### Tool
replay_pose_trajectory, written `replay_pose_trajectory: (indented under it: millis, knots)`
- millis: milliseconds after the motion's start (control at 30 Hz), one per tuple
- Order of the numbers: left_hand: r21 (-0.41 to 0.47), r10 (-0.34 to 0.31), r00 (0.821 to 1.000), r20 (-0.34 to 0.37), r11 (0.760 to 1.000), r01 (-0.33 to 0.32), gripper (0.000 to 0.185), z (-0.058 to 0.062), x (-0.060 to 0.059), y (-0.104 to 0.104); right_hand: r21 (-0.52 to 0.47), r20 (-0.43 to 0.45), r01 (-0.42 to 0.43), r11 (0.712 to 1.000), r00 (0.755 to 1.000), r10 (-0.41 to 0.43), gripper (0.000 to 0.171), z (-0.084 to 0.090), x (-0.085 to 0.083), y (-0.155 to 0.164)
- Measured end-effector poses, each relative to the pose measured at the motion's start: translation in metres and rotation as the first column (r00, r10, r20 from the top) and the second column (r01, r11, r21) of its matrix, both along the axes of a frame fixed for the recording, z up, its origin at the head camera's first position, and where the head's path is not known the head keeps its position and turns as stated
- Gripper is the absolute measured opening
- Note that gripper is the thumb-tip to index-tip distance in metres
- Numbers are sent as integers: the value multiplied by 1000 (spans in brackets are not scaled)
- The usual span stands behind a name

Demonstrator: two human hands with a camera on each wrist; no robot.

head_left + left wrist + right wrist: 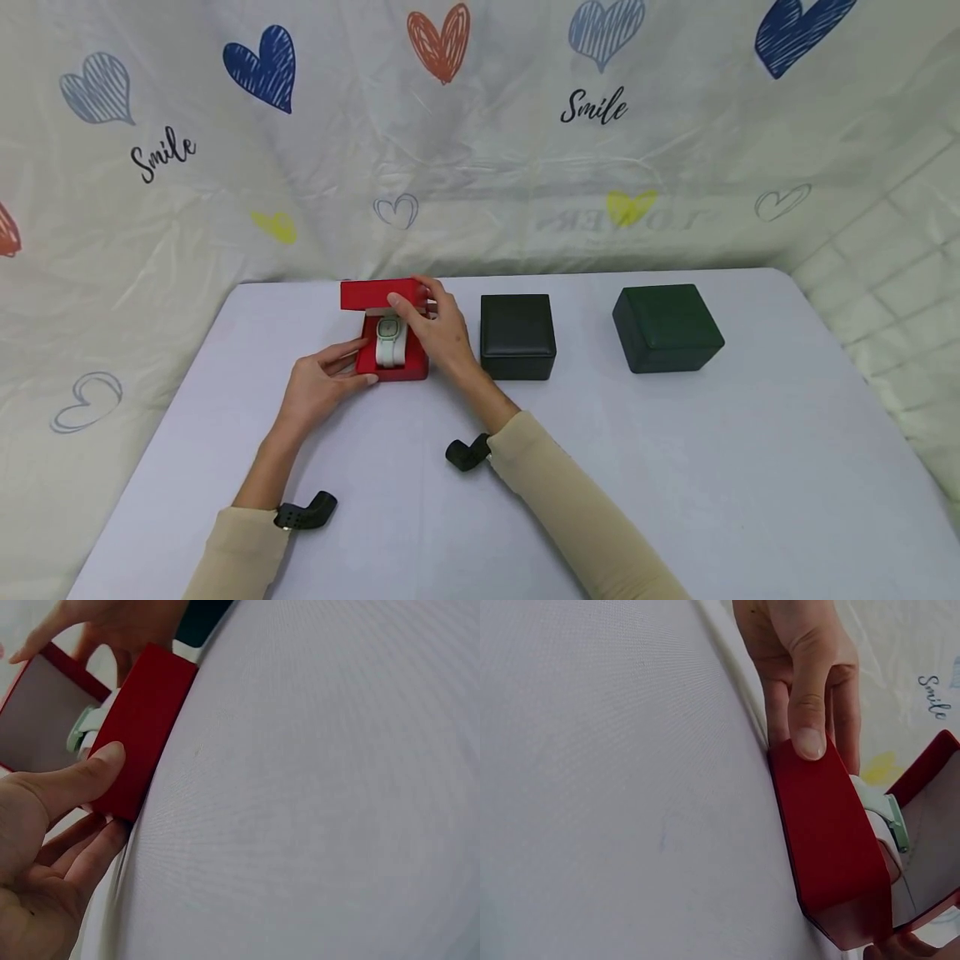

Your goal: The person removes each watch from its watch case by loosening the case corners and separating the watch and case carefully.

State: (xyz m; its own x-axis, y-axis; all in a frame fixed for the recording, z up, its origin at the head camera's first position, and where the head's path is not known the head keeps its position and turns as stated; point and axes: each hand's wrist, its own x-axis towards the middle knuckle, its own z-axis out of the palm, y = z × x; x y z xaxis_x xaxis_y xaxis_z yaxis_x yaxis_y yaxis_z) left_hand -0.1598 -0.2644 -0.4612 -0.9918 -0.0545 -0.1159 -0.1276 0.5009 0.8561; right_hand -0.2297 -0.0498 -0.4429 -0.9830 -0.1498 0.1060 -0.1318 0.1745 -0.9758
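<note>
Both hands hold the red box [392, 350], which sits open near the far edge of the table [675, 467], toward its far left corner. Gripping its front left corner, the left hand [318, 390] has its thumb pressed on the near wall and its fingers curled along the left side. Reaching over the right side, the right hand [438, 329] pinches the raised lid [382, 294] at its top edge with thumb and fingertips. A dark green box [666, 327], closed, stands well to the right along the same far edge, and a black box [517, 336], also closed, sits between it and the red one, just beside the right hand. Inside the red box a white watch [390, 340] lies wrapped round its cushion.
</note>
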Motion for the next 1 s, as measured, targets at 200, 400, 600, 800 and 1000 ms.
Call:
replay_pose_trajectory:
  millis: [200, 400, 600, 800, 1000]
  knots:
    - [4, 1, 1000, 12, 1000, -1, 61, -1, 1, 0, -18, 47, -2, 1000, 999, 3, 74, -5, 0, 1]
    - [-12, -1, 1000, -6, 1000, 1, 60, -1, 2, 0, -2, 27, -32, 999, 999, 32, 84, -8, -1, 1]
    - [-24, -3, 1000, -11, 1000, 3, 61, 0, 1, 1, 53, -3, -31, 998, 1000, 31, 89, -6, -1, 0]
    - [-11, 10, 1000, 11, 1000, -10, 62, 1, 2, 1, 114, -24, -27, 993, 999, 30, 90, 1, 6, 1]
    - [-11, 12, 1000, 20, 1000, -11, 62, 1, 2, 1, 165, -88, 53, 985, 995, -38, 80, 8, 16, -1]
